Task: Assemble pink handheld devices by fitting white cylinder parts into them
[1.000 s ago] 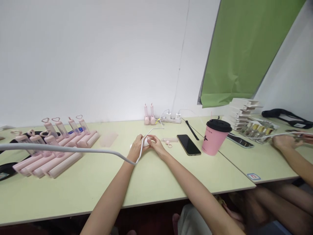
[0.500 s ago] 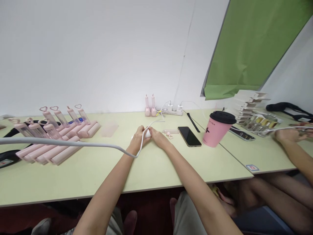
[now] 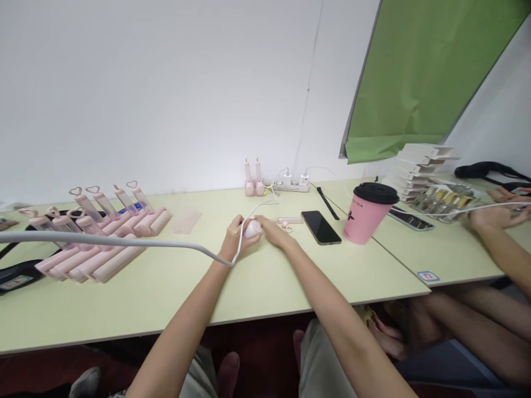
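Broadly, you face a white wall [image 3: 166, 83], with a pale green table [image 3: 178, 309] running along its foot and a green blind [image 3: 423, 77] hanging on your right. At your left lies a cluster of pink cylinders [image 3: 118, 264], with clear tubes standing among them, several topped by heart-shaped loops. To your far right, a stack of white boxes [image 3: 418, 171] sits behind another person's hand [image 3: 498, 213]. A pink cup [image 3: 367, 218] with a black lid stands right of your arms.

Your left hand [image 3: 231, 240] is curled around a whitish-pink round piece [image 3: 252, 228], a little above the tabletop or resting on it; you cannot tell which. Your right hand [image 3: 274, 232] has its fingers at the far right side of that piece, but whether they pinch it cannot be told. Beside the right hand lies a black phone [image 3: 321, 227]; between them sits a small clear tube [image 3: 295, 220] and, smallest, a pink loop [image 3: 286, 226].
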`<state>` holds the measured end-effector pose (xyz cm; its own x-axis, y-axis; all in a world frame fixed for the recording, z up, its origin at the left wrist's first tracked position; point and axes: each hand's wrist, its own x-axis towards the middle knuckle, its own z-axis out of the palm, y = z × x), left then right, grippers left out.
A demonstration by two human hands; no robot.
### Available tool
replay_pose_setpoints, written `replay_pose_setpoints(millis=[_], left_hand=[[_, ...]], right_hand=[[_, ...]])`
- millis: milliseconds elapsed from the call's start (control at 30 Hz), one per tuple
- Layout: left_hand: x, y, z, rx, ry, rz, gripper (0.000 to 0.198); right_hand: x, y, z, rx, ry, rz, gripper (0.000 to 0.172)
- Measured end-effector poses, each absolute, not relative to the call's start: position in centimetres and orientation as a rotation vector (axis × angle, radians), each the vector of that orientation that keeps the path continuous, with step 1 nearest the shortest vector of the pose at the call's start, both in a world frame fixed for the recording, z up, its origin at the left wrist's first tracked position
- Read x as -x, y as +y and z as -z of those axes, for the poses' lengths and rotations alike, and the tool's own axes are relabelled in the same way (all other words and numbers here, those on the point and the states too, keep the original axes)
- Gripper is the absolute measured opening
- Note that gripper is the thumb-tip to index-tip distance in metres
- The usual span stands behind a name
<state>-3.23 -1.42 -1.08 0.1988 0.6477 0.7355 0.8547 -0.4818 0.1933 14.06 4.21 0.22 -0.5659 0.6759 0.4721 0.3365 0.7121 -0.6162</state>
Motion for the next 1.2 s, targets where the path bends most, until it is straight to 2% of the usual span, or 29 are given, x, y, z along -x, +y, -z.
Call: replay_pose_setpoints(millis=[167,367,500,600,667,800,1000,1200], left_hand=[[4.3,-1.2,0.7,2.052,-1.589,1.1,0.026],[3.9,0.1,1.6,2.27,-1.562,0.874,0.07],[4.0,0.0,1.3,2.382,-1.495,0.835,0.086],[6.0,-0.4,0.5,2.332,-1.693,0.834,0.094],[8.1,-0.7,0.0,2.341,-1.922,0.898,0.095],[11.1,-1.3,-0.2,2.493,-2.285,1.165,0.089],[10.6,-1.2,-0.1,2.538,-2.34,1.379,0.065],[10.2,-1.3,0.0,2.318,-2.38,1.518,0.058]], right_hand=[[-15.3,4.9,-1.5,0.756,-1.882,-0.534,0.042],[-13.2,4.6,0.5,0.749,-2.029,-0.898,0.039],[-13.3,4.6,2.0,0.726,-2.074,-0.984,0.034],[-13.4,4.6,2.7,0.715,-2.061,-0.992,0.043],[-13.2,4.5,2.8,0.73,-2.055,-0.993,0.048],[-13.0,4.5,2.0,0.733,-1.905,-1.095,0.042],[-14.6,4.3,-0.3,0.609,-1.599,-1.486,0.04],[-17.2,2.8,-3.0,0.212,-1.372,-1.748,0.058]])
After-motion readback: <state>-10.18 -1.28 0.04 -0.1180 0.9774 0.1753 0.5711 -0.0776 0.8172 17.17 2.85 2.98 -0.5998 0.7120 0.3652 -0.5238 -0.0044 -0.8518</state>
